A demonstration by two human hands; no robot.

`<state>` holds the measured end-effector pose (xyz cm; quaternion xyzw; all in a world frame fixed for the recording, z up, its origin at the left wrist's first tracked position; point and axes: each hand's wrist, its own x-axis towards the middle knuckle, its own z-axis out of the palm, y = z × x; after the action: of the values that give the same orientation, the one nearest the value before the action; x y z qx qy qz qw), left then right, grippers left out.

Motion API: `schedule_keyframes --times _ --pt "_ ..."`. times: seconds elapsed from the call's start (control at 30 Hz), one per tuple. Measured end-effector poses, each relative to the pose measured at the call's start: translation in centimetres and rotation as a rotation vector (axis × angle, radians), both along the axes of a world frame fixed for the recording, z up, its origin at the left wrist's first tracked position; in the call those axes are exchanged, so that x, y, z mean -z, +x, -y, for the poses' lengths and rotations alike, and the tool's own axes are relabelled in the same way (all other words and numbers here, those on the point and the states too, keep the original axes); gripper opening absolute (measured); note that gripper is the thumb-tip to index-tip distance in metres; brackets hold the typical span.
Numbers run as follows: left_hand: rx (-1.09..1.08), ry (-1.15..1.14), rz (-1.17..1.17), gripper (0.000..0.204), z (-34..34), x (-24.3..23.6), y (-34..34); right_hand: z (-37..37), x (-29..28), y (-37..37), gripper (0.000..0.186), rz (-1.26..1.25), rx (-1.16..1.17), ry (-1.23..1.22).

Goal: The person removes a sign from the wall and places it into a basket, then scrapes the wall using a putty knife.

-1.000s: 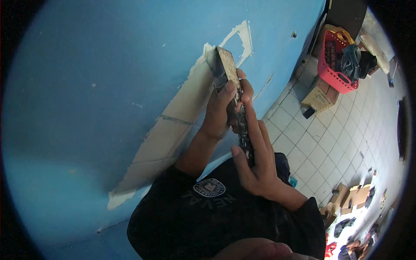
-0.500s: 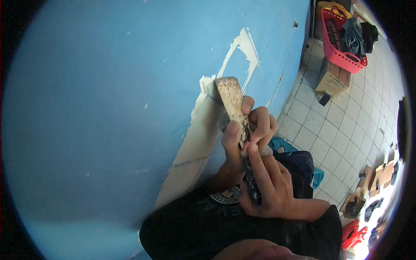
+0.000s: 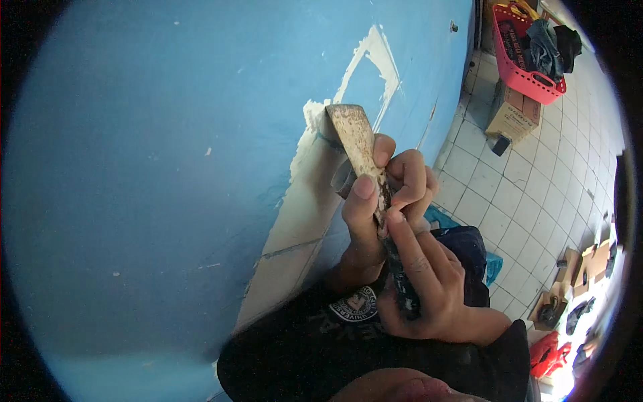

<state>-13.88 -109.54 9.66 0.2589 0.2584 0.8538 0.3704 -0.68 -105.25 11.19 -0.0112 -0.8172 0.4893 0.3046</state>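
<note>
A putty knife [image 3: 355, 141] with a wide, stained, whitish blade is held tilted in front of the blue wall. My left hand [image 3: 365, 211] grips it around the lower blade, thumb on the near face and fingers at the right edge. The black, paint-spotted handle [image 3: 403, 285] lies in my right hand [image 3: 432, 288], whose index fingertip touches the neck of the knife. Behind my left thumb, a clear, rounded object [image 3: 343, 179] shows in part; its kind is hidden. A whitish filler strip [image 3: 301, 194] runs along the wall, partly behind the blade.
The blue wall [image 3: 167, 167] fills the left side, with a filler outline [image 3: 378, 57] farther up. On the tiled floor [image 3: 516, 194] to the right stand a pink basket [image 3: 529, 84] of clothes and a cardboard box [image 3: 512, 117]. Several open boxes [image 3: 593, 268] and red cloth [image 3: 549, 355] lie lower right.
The right hand and the knife handle have shifted slightly right, and the blade sits a little higher in the picture. Both hands keep their hold on the knife.
</note>
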Motion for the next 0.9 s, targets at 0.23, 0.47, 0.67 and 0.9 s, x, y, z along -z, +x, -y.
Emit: schedule_keyframes --times 0.23,0.47,0.67,0.9 --pt "-0.011 -0.023 0.013 0.043 -0.8 0.0 0.1 0.1 -0.3 -0.3 0.082 0.059 0.025 -0.031" --pt "-0.061 -0.070 0.008 0.043 -1.0 -0.9 0.7 -0.2 -0.8 0.3 0.085 0.075 -0.013 -0.060" --pt "-0.052 -0.023 0.019 0.031 -1.0 -0.7 0.8 -0.5 -1.4 0.6 0.087 0.096 -0.029 -0.015" --pt "-0.042 -0.024 0.012 0.031 -0.6 -1.0 0.6 -0.2 -1.0 0.3 0.078 0.000 0.018 -0.040"
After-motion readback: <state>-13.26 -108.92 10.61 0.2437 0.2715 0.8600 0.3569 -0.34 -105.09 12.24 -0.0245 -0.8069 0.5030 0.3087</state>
